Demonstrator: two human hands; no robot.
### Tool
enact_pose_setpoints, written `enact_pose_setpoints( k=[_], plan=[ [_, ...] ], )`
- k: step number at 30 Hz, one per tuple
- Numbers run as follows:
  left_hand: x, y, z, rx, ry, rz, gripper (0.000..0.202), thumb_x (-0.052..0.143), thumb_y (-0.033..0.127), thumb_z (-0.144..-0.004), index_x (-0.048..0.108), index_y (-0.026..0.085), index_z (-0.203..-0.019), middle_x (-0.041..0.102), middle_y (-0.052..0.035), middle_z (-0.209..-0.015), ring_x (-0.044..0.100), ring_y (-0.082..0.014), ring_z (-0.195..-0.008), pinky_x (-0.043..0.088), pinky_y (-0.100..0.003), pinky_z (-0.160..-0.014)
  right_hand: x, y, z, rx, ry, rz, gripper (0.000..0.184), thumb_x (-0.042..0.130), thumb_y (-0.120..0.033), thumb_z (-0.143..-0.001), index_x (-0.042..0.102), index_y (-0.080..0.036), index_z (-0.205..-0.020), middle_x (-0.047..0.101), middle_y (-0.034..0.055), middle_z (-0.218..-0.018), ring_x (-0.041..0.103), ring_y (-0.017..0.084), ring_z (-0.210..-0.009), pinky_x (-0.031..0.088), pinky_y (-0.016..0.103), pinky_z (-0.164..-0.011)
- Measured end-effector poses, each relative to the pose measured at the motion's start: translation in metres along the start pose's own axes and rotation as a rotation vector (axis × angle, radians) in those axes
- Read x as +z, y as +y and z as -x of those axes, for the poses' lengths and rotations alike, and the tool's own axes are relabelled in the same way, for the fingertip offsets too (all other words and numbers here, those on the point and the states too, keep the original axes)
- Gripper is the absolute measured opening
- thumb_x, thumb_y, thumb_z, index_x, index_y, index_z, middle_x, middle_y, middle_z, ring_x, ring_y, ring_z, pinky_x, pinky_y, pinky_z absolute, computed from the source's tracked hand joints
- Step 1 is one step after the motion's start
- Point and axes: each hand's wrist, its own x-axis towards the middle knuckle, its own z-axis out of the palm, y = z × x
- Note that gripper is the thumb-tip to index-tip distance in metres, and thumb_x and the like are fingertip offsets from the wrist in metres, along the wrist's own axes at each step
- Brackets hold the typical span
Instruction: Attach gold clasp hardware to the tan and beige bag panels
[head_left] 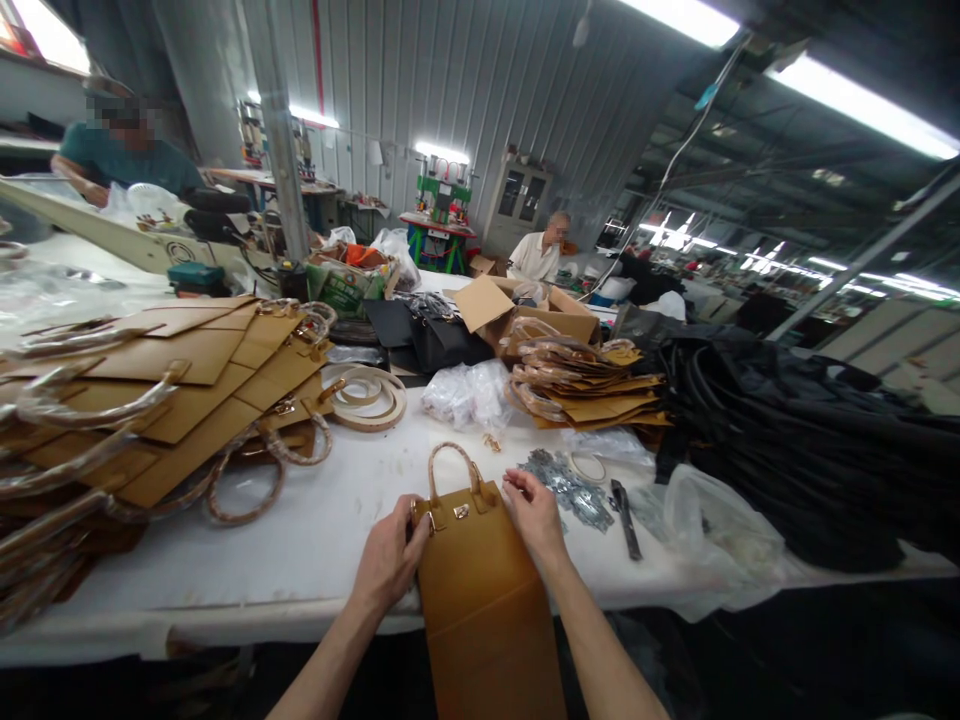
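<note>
A tan leather handbag panel (484, 590) lies over the table's front edge, its lower part hanging toward me. It carries a wrapped loop handle (450, 450) and a small gold clasp (460, 511) near its top. My left hand (390, 555) grips the panel's upper left corner, thumb on top beside a gold metal fitting. At the upper right corner is my right hand (536, 510), its fingers bent together close to the edge; what they pinch, if anything, is too small to make out. Loose metal pieces (574, 490) lie in a pile just beyond it.
Tan bag panels (202, 400) are heaped at left, more (592, 385) are stacked behind. Black material (787, 440) and a plastic bag (712, 540) lie at right. A black-handled tool (625, 520), tape rolls (367, 395) and a cardboard box (555, 310) are on the table. Two people sit beyond.
</note>
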Motion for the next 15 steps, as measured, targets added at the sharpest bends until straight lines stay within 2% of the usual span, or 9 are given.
enact_pose_setpoints(
  k=[4,8,10,12,15],
  plan=[
    [0.001,-0.001,0.000,0.014,0.012,-0.033,0.026,0.043,0.044,-0.102,0.057,0.024,-0.111,0.068,-0.0004,-0.079,0.066,-0.0217,-0.075,0.043,-0.032,-0.072,-0.011,-0.014,0.007,-0.005,-0.032,-0.055,0.042,0.070,-0.051,-0.085,0.076,-0.018,-0.110,0.077,0.0128,-0.112,0.071,0.029,-0.104,0.056,0.045,-0.099],
    [0.001,0.000,0.000,0.016,0.023,-0.054,0.025,0.044,0.043,-0.101,0.058,0.024,-0.110,0.067,0.0005,-0.076,0.065,-0.0212,-0.072,0.043,-0.031,-0.071,-0.018,-0.024,0.026,0.003,-0.300,-0.003,0.030,0.069,-0.042,-0.090,0.078,-0.021,-0.109,0.078,0.0094,-0.111,0.072,0.027,-0.104,0.058,0.043,-0.095],
    [0.000,0.001,0.000,0.011,0.015,-0.061,0.024,0.043,0.043,-0.101,0.057,0.024,-0.109,0.066,0.0007,-0.075,0.065,-0.0211,-0.072,0.043,-0.030,-0.070,-0.015,-0.025,0.035,-0.015,-0.373,0.037,0.027,0.068,-0.036,-0.091,0.077,-0.023,-0.113,0.077,0.0075,-0.111,0.073,0.026,-0.101,0.059,0.041,-0.093],
    [-0.001,0.001,0.001,0.009,0.004,-0.074,0.023,0.043,0.042,-0.101,0.057,0.024,-0.107,0.067,0.0005,-0.077,0.066,-0.0210,-0.073,0.043,-0.030,-0.071,-0.009,-0.023,0.043,-0.078,-0.307,0.107,0.027,0.069,-0.032,-0.089,0.076,-0.023,-0.114,0.076,0.0073,-0.110,0.073,0.024,-0.095,0.060,0.039,-0.089],
    [0.000,0.002,0.003,0.006,0.006,-0.127,0.022,0.042,0.041,-0.102,0.056,0.024,-0.105,0.066,0.0005,-0.076,0.065,-0.0211,-0.073,0.043,-0.030,-0.071,-0.002,-0.019,0.053,-0.202,-0.161,0.226,0.017,0.066,-0.033,-0.093,0.076,-0.023,-0.103,0.072,0.0082,-0.103,0.070,0.024,-0.091,0.060,0.037,-0.081]
  ],
)
